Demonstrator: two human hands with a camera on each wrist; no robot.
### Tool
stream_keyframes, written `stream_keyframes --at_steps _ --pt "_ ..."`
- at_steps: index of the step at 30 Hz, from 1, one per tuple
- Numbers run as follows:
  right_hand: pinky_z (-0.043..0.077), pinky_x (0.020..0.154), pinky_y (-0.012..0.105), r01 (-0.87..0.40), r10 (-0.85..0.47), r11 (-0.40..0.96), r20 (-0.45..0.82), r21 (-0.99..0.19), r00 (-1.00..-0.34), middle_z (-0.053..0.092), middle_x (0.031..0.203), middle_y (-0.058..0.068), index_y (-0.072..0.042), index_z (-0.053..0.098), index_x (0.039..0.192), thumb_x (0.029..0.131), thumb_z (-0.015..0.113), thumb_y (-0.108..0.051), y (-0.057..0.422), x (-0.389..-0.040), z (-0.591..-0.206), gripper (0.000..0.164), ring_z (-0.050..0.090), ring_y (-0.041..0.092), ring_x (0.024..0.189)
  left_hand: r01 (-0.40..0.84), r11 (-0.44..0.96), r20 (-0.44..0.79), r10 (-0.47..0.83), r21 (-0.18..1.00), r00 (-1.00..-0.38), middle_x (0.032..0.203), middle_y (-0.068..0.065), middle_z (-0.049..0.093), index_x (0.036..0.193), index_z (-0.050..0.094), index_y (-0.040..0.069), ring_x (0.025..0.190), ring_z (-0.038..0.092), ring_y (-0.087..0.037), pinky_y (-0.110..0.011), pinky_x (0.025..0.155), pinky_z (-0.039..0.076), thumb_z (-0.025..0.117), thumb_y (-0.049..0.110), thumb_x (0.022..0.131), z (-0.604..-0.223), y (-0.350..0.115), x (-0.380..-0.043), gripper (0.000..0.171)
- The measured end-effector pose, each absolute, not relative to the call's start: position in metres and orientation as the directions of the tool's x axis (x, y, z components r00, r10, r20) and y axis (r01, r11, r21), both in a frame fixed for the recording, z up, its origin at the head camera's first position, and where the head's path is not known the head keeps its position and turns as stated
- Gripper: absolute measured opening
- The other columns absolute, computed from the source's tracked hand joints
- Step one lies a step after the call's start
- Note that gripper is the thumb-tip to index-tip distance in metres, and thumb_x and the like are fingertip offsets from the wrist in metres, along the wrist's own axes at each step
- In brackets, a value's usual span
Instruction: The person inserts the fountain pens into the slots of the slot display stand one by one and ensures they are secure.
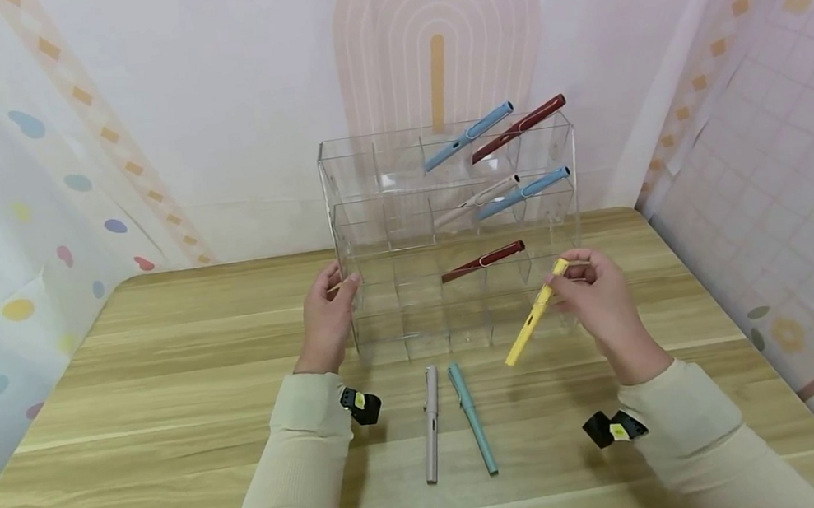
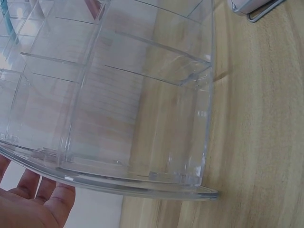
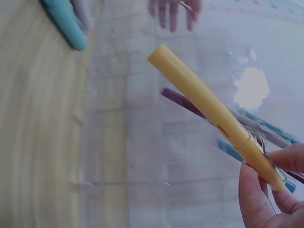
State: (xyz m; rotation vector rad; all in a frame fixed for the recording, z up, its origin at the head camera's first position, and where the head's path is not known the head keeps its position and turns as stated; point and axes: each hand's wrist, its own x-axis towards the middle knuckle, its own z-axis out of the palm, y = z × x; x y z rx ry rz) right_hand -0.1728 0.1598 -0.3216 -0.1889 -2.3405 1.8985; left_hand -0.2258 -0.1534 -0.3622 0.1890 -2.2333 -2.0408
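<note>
1. at front r. of clear acrylic pen rack (image 2: 137,187): yellow capped fountain pen (image 1: 531,322), in r. hand (image 1: 597,292).
2. r. fingers pinch cap/clip end; long axis slants, barrel end down-l. from grip.
3. l. hand (image 1: 329,316) farther off, at rack's l. edge, fingers fairly straight, no pen.

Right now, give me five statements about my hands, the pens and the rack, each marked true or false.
1. The right hand holds the yellow pen by its clip end. True.
2. A pen is in each hand. False: the left hand has none; it touches the left side of the clear rack.
3. The gray pen and teal pen lie on the table. True.
4. The top tier holds three pens. False: two, a blue pen and a dark red pen.
5. A lone red pen sits in the third tier down. True.
</note>
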Motion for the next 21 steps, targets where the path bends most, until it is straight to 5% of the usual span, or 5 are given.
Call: stream_keyframes --at_steps 8,21 --pt "0.054 0.061 0.019 -0.066 0.369 0.004 0.063 -0.998 -0.927 0.053 0.086 -0.001 -0.014 0.05 0.104 0.09 0.064 -0.002 0.168 -0.18 -0.308 0.023 0.06 0.005 0.068 -0.014 0.089 0.001 -0.167 0.996 -0.986 0.139 -0.016 0.045 0.146 0.041 0.009 0.121 0.045 -0.027 -0.05 0.1 0.039 0.051 0.02 0.101 -0.362 -0.154 -0.226 0.048" --pt "0.055 0.062 0.019 -0.233 0.508 -0.17 0.117 -0.957 -0.853 0.048 0.091 0.007 -0.013 0.045 0.104 0.088 0.065 0.001 0.174 -0.193 -0.297 0.029 0.066 0.006 0.072 0.003 0.089 0.017 -0.163 0.996 -0.987 0.138 -0.017 0.045 0.145 0.041 0.008 0.121 0.045 -0.028 -0.052 0.1 0.039 0.051 0.019 0.1 -0.363 -0.154 -0.225 0.048"
